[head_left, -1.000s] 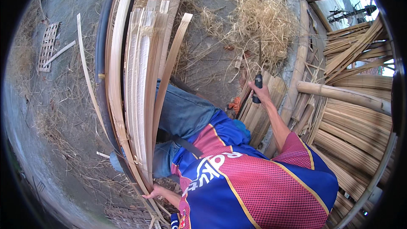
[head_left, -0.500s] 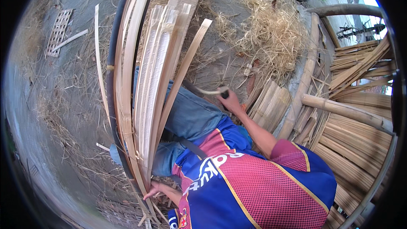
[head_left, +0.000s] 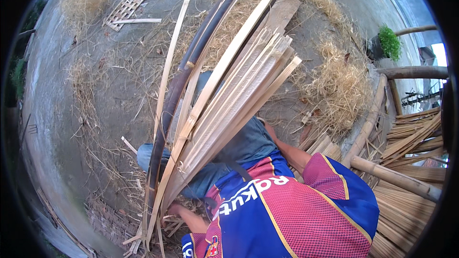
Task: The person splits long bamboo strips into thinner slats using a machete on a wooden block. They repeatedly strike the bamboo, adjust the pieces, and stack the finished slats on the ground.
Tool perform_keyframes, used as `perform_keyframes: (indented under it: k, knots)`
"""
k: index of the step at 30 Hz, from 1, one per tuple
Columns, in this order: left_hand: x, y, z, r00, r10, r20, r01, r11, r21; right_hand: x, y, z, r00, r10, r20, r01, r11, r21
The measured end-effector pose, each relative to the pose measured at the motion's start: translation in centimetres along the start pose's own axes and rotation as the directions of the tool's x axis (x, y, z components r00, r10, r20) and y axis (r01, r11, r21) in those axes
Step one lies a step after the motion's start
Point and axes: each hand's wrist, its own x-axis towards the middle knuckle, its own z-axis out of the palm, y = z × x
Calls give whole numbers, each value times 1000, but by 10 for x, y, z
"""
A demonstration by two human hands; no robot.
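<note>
Bare concrete ground (head_left: 95,95), strewn with dry straw (head_left: 339,86), lies under everything. A bundle of split bamboo strips (head_left: 229,100) is leaned across the blue-trousered knee, fanned up and to the right. Its lower end is gripped by the left hand (head_left: 174,209), closed around the strips. The right hand is hidden behind the bundle, so its grip cannot be told. Stacked bamboo slats (head_left: 406,200) are seen at right.

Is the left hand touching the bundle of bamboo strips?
Touching. The head view shows the left hand pressed against the lower end of the bundle of bamboo strips, with no gap visible.
</note>
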Motion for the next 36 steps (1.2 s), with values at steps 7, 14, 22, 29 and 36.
perform_keyframes:
  k: [7, 14, 22, 29, 36]
  knots:
    - [14, 4, 4, 993, -56, 102, 62, 996, -56, -26, -21, -38, 998, -55, 44, 48, 986, 159]
    - [25, 5, 10, 957, -103, 272, 157, 970, -187, -83, -37, -145, 808, 234, 540, -455, 830, 321]
    - [30, 9, 17, 861, -83, 502, 280, 901, -331, -154, -154, -255, 936, -218, -278, 301, 904, 305]
    - [25, 13, 28, 862, -143, 487, 373, 829, -417, -200, -398, -225, 618, -785, 45, 645, 473, -601]
    - [21, 24, 31, 915, -195, 353, 378, 718, -584, -137, -449, -128, 320, -787, 528, 694, -184, -696]
